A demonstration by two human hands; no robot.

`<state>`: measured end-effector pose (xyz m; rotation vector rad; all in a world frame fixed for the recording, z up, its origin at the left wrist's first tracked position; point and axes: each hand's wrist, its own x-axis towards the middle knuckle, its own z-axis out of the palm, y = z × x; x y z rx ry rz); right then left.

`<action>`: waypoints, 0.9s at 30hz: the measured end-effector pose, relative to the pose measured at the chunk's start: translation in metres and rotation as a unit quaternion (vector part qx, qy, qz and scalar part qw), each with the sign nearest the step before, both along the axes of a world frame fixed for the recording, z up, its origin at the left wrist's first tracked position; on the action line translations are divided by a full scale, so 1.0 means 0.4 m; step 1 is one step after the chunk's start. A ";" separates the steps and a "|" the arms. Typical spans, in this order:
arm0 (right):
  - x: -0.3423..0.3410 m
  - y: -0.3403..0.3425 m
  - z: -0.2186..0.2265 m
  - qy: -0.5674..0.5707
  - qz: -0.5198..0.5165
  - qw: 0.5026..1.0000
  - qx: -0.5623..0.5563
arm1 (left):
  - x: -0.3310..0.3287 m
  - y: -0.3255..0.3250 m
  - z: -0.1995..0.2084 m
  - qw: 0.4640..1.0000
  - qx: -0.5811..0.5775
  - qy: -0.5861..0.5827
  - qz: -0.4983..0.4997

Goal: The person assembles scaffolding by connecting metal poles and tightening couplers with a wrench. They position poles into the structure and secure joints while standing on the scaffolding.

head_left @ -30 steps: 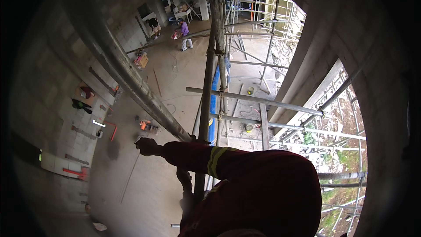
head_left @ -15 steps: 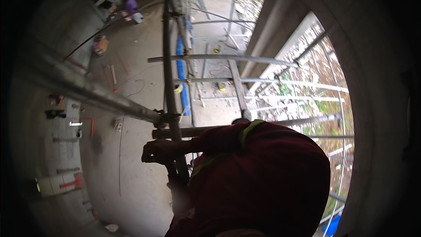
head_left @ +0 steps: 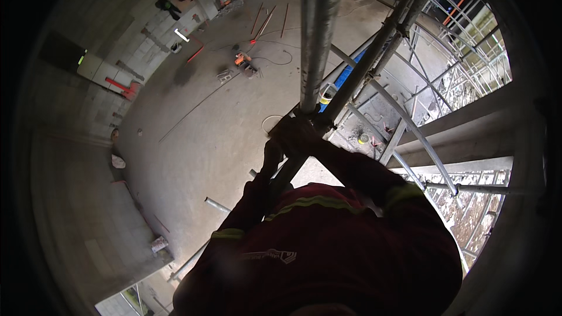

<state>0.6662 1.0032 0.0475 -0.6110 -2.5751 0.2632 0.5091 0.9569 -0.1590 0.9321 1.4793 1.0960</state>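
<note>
In deep shadow, my right hand (head_left: 297, 133) is closed at the joint where an upright scaffold pole (head_left: 319, 41) meets a slanting scaffold pole (head_left: 374, 52). A dark scaffold coupler (head_left: 322, 122) sits at this joint, right beside the fingers. My left hand (head_left: 274, 151) is just below and to the left, touching or nearly touching the right one, its fingers curled. What either hand grips is too dark to make out. Beside the hands shows part of a thin pale ring (head_left: 265, 124). Both arms wear dark red sleeves with yellow bands.
Far below lies a concrete floor (head_left: 199, 105) with an orange power tool (head_left: 243, 58), a cable and red rods (head_left: 266, 23). Scaffold tubes (head_left: 410, 123) cross at the right beside a concrete beam (head_left: 468, 123). A block wall (head_left: 134, 35) stands at the left.
My view has swung toward the left. My right hand, held out past the poles before, is now at the pole joint, and my left hand has come up beside it.
</note>
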 end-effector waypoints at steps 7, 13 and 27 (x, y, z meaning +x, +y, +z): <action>-0.373 0.203 -0.029 0.042 -0.176 0.952 -0.247 | 0.013 -0.041 0.113 0.983 -0.069 -0.166 0.032; -0.083 -0.045 -0.031 0.151 -0.032 0.974 -0.163 | 0.015 -0.039 0.044 0.988 0.082 -0.127 0.024; -0.410 0.316 -0.063 -0.048 -0.151 0.966 -0.203 | 0.000 -0.039 0.093 0.998 -0.041 -0.050 -0.011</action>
